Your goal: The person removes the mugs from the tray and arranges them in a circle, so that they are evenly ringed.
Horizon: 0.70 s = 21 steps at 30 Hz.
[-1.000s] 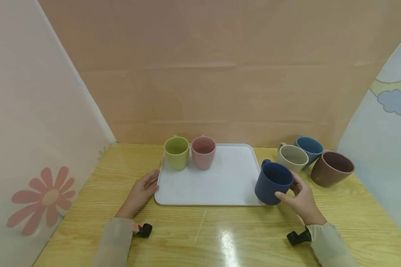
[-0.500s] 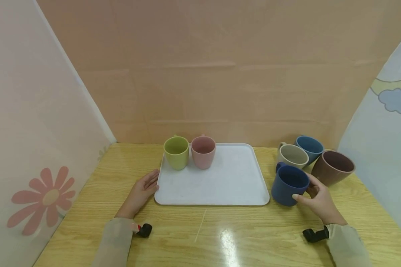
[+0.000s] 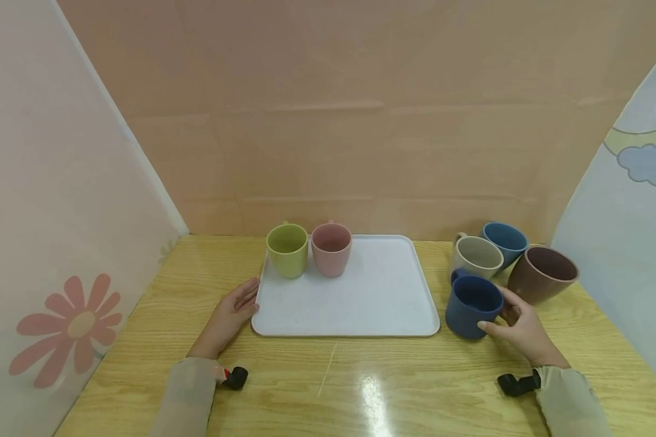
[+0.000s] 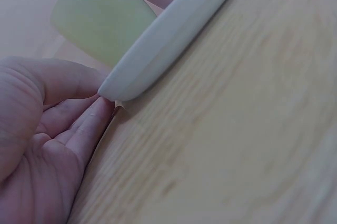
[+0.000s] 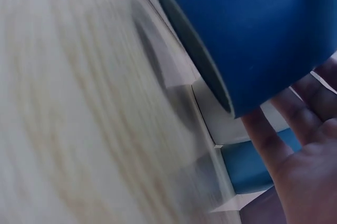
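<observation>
A dark blue mug (image 3: 474,306) is in my right hand (image 3: 519,328), to the right of the tray. My thumb is on its near side and my fingers go round its right side. In the right wrist view the mug's underside shows, with a gap between it and the table. My left hand (image 3: 226,318) lies along the left side of the white tray (image 3: 382,297), its fingers extended. In the left wrist view the thumb and fingertips touch the tray's rim. A green mug (image 3: 288,252) and a pink mug (image 3: 332,250) stand on the tray's back left.
Right behind the blue mug stand a beige mug (image 3: 477,255), a teal-blue mug (image 3: 504,240) and a brown mug (image 3: 543,276), close together. A brown backdrop (image 3: 328,133) and side walls bound the wooden table (image 3: 284,388).
My right hand has carried the blue mug rightward, from over the tray's right edge to beside it, and slightly lower. My left hand and the tray look unmoved.
</observation>
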Each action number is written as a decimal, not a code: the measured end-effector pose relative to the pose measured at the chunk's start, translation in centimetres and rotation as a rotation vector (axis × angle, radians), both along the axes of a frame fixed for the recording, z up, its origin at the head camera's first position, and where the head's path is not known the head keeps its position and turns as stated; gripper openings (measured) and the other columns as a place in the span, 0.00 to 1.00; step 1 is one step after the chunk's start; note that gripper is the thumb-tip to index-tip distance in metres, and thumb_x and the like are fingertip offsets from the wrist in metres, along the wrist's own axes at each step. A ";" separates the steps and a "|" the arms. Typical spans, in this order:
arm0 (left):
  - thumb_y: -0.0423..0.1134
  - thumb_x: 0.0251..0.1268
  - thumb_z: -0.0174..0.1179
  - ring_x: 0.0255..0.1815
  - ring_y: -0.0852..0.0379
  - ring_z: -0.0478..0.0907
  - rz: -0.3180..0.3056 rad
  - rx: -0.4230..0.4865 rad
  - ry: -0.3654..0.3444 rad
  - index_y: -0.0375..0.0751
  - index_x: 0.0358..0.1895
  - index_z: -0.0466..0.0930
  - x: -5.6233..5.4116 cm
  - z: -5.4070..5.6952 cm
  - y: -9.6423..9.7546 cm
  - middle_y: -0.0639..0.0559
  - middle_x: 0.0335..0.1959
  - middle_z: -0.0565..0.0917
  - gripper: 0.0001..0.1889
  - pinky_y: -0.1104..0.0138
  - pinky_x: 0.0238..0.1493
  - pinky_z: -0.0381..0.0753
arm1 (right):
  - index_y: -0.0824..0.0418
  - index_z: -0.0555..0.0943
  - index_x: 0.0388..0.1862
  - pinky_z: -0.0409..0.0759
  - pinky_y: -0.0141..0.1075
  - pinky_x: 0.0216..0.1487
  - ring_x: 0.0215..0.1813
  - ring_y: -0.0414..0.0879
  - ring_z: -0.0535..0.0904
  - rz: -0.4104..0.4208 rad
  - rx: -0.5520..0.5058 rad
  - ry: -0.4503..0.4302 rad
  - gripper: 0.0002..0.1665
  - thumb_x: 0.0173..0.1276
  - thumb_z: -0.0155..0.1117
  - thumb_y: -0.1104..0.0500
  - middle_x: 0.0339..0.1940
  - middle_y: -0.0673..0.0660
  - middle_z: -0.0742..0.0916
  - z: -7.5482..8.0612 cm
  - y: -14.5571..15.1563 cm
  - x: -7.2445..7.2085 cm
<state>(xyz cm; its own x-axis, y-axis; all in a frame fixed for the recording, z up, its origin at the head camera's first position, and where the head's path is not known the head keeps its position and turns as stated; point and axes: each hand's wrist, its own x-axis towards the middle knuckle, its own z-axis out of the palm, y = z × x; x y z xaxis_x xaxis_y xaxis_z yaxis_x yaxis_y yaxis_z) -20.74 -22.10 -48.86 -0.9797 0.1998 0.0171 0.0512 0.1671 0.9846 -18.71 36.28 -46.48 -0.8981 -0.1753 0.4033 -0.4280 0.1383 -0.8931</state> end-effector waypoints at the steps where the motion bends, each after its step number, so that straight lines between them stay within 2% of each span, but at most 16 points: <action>1: 0.24 0.75 0.53 0.79 0.39 0.57 -0.001 -0.001 0.001 0.28 0.79 0.51 0.0 0.0 0.0 0.34 0.79 0.57 0.33 0.80 0.65 0.67 | 0.54 0.76 0.69 0.75 0.16 0.55 0.55 0.30 0.81 0.005 -0.001 -0.007 0.48 0.52 0.64 0.88 0.56 0.40 0.85 0.0 0.1 0.0; 8: 0.25 0.75 0.53 0.79 0.39 0.57 -0.003 0.006 0.002 0.28 0.79 0.52 -0.1 -0.2 -0.2 0.34 0.80 0.57 0.33 0.81 0.65 0.68 | 0.54 0.75 0.69 0.75 0.17 0.57 0.58 0.30 0.80 0.044 -0.023 -0.030 0.47 0.54 0.63 0.87 0.57 0.41 0.85 -0.4 0.6 -0.1; 16: 0.25 0.76 0.53 0.79 0.37 0.55 -0.015 -0.005 0.026 0.26 0.79 0.51 -0.1 0.0 -0.2 0.33 0.79 0.56 0.33 0.81 0.65 0.67 | 0.61 0.71 0.74 0.78 0.22 0.57 0.60 0.33 0.80 0.177 -0.064 -0.072 0.46 0.57 0.58 0.87 0.61 0.42 0.84 -0.9 2.1 -0.4; 21: 0.24 0.75 0.53 0.79 0.39 0.56 -0.013 -0.003 0.017 0.27 0.79 0.51 0.0 0.0 -0.1 0.33 0.79 0.57 0.33 0.81 0.65 0.67 | 0.66 0.67 0.76 0.80 0.25 0.56 0.62 0.36 0.80 0.253 -0.092 -0.075 0.46 0.57 0.56 0.88 0.63 0.45 0.83 -1.1 2.8 -0.6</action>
